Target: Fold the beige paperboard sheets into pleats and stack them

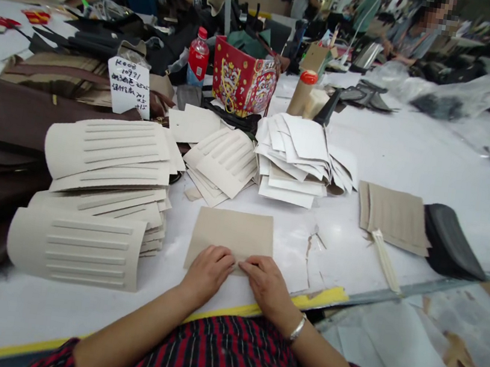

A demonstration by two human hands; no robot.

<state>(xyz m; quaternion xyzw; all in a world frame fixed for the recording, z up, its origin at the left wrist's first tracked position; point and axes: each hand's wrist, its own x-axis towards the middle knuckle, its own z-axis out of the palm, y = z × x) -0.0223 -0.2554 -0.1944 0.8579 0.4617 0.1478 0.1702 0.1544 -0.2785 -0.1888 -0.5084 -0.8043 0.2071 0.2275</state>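
A plain beige rectangular panel [233,227] lies flat on the white table in front of me. Over its near edge, my left hand [209,273] and my right hand [267,287] nearly meet, fingertips a small gap apart. Both have thumb and fingers pinched together. Whatever lies between the fingertips is too small and covered to make out. To the left rises a stack of beige panels [88,246] with raised parallel strips. Beyond the plain panel, more ribbed panels [225,159] are fanned out beside a pile of white-backed sheets [294,154].
On the right lie tan panels [395,217], a bundle of thin white strips [386,261] and a black curved piece [453,240]. Brown bags [8,120] crowd the left side. A red box [243,80] and a red-labelled bottle [197,58] stand behind. Other people work farther back.
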